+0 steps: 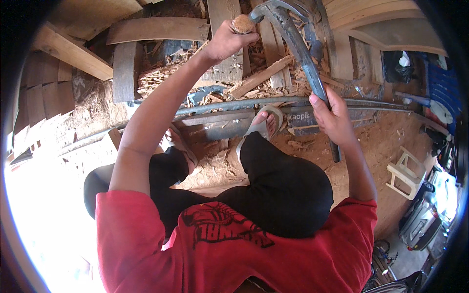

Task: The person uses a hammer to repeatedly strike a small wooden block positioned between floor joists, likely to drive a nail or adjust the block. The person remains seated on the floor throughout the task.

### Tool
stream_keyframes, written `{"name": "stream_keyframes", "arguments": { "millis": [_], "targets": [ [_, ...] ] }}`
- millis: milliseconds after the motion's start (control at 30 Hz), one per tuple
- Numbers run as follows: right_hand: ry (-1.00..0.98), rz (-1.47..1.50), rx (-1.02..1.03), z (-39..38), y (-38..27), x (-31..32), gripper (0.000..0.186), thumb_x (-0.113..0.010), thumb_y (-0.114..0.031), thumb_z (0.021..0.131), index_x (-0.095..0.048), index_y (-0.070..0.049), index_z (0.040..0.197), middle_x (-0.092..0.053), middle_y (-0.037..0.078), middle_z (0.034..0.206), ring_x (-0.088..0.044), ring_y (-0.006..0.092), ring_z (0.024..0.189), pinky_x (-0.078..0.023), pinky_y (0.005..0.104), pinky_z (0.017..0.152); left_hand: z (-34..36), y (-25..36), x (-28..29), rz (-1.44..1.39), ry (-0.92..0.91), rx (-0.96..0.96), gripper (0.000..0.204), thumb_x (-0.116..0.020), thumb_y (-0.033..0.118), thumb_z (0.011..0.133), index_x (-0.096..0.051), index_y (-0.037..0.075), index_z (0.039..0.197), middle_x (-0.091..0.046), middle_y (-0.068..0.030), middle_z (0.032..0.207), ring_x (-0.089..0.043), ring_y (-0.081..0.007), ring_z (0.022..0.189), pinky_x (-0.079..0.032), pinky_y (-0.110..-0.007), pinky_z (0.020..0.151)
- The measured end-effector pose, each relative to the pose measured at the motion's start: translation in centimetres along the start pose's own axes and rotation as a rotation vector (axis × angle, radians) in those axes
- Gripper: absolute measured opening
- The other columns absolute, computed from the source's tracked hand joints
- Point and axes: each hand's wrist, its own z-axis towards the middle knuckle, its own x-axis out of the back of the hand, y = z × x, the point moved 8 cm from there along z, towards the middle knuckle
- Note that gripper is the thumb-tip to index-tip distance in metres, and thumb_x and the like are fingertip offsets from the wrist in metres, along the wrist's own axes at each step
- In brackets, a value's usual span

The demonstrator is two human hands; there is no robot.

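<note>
Scuffed Metal, Rough Wood

From where I stand, the curved tool (308, 63) looks metallic, its scuffed surface faintly glossy. The round-ended piece (243, 24) looks like rough wood. Planks (159, 30) show matt, bare wood; chips (156, 85) are splintery. Shirt (293, 259) and trousers (288, 190) are matt cloth.

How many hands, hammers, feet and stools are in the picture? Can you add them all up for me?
Hands: 2 (left hand, right hand)
Hammer: 1
Feet: 2
Stool: 1
Total: 6
</note>
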Motion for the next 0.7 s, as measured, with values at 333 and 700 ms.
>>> {"name": "stream_keyframes", "arguments": {
  "millis": [333, 700],
  "targets": [
    [0.012, -0.026, 0.056, 0.0, 0.2, 0.1, 0.028, -0.067, -0.03, 0.112, -0.067, -0.003, 0.118, -0.054, -0.004, 0.078, -0.05, 0.0067, 0.071, -0.042, 0.03, 0.063, -0.4, 1.0, -0.4, 0.107, 0.007, -0.004, 0.011, -0.078, 0.015, 0.1, -0.075, 0.004, 0.1, -0.073, -0.0003, 0.088, -0.066, -0.0094, 0.082, -0.053, -0.03, 0.072],
    [0.034, 0.059, -0.035, -1.6, -2.2, 1.2, 0.028, -0.065, -0.034, 0.113, -0.065, -0.006, 0.116, -0.051, -0.005, 0.074, -0.047, 0.0064, 0.063, -0.039, 0.0292, 0.055, -0.3, 1.9, -1.0, 0.144, -0.026, -0.053, 0.017, -0.079, 0.019, 0.098, -0.076, 0.004, 0.105, -0.072, 0.0013, 0.087, -0.064, -0.009, 0.081, -0.053, -0.032, 0.073]
  ]
}}
